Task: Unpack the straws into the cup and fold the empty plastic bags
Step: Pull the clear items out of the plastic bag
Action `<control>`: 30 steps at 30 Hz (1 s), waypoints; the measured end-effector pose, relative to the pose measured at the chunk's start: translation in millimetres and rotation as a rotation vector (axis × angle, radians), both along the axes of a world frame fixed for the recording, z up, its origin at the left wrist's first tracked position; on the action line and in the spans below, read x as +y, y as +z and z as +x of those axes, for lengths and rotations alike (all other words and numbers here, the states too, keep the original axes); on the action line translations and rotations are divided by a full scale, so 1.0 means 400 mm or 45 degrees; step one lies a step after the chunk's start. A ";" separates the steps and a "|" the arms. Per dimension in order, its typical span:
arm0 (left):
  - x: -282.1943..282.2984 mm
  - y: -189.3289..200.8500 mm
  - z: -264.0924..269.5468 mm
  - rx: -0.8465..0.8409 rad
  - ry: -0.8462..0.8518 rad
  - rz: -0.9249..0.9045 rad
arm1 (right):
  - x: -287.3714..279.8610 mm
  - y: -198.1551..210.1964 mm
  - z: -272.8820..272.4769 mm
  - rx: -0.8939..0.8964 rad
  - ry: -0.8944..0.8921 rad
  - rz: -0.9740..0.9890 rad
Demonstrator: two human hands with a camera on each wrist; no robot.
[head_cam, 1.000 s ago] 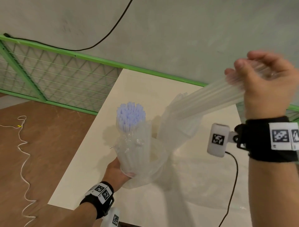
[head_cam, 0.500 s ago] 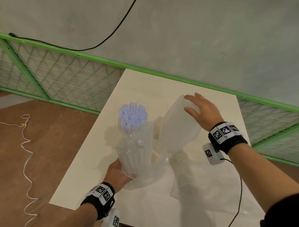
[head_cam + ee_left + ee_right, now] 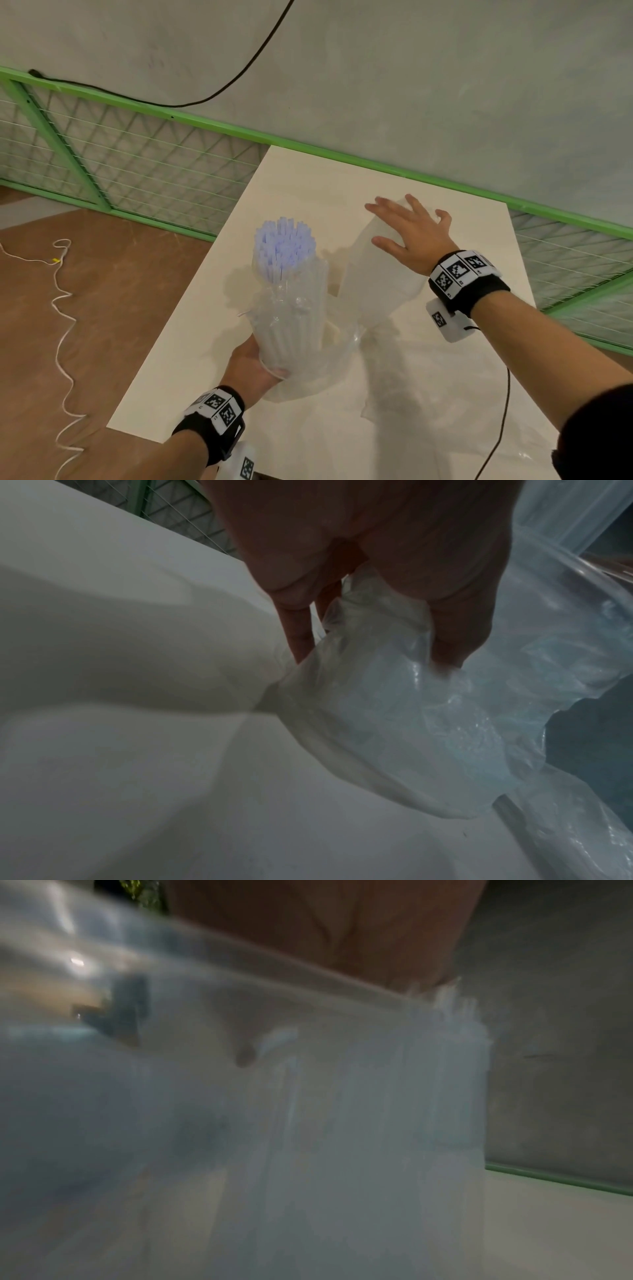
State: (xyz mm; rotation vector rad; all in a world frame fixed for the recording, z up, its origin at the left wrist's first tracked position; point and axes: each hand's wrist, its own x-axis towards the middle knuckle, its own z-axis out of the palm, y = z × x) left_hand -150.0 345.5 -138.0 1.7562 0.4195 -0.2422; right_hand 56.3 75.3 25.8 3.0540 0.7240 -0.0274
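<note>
At frame center, the straw-filled cup (image 3: 291, 329) was gripped at its base by the left hand (image 3: 251, 371). The right hand (image 3: 409, 236), fingers spread, was laid flat on the upright plastic bag (image 3: 373, 291), center right on the bench (image 3: 205, 342).

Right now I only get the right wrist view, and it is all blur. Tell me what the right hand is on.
Observer: The right hand lies open, fingers spread, on the upper end of a leaning pack of clear straws.
Operator: Report the left hand.
Observer: The left hand grips the bottom of the upright purple-tipped straws through crumpled clear plastic.
Operator: Name what lies nearest me.
Observer: A flat clear plastic bag on the table.
</note>
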 end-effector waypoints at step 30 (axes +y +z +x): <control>-0.010 0.016 -0.003 -0.008 0.006 -0.058 | 0.219 -0.041 -0.215 0.455 0.333 0.806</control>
